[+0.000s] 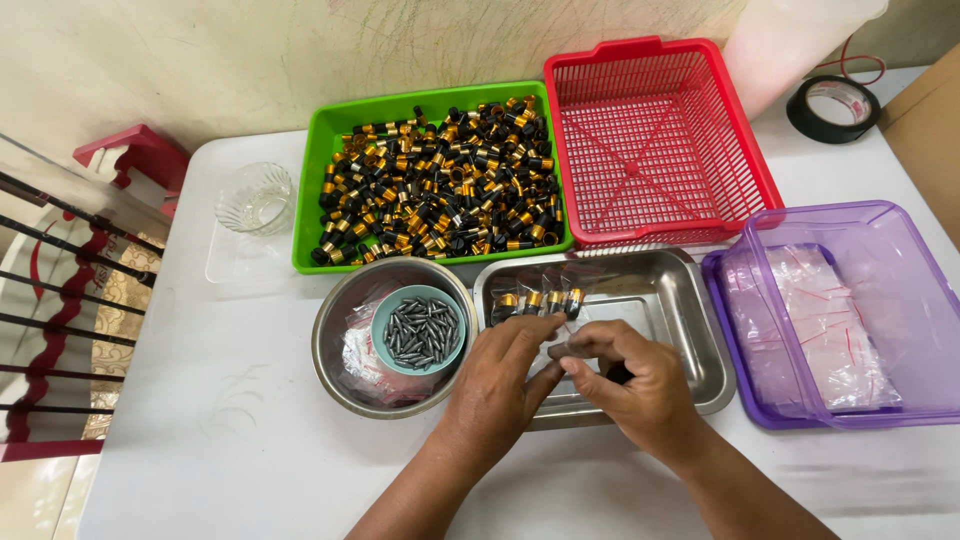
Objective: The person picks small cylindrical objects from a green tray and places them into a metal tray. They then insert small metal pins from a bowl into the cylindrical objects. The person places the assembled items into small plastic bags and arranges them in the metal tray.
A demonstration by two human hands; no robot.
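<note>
Over the steel tray (690, 330) on the white worktop (240, 420), the left hand (497, 385) and right hand (625, 385) both pinch a clear bag (540, 295) holding black-and-gold caps. Beside them a steel bowl (335, 345) holds a teal cup (385, 312) of grey pins; behind sit a green tray (315, 200) and red basket (660, 140)
</note>
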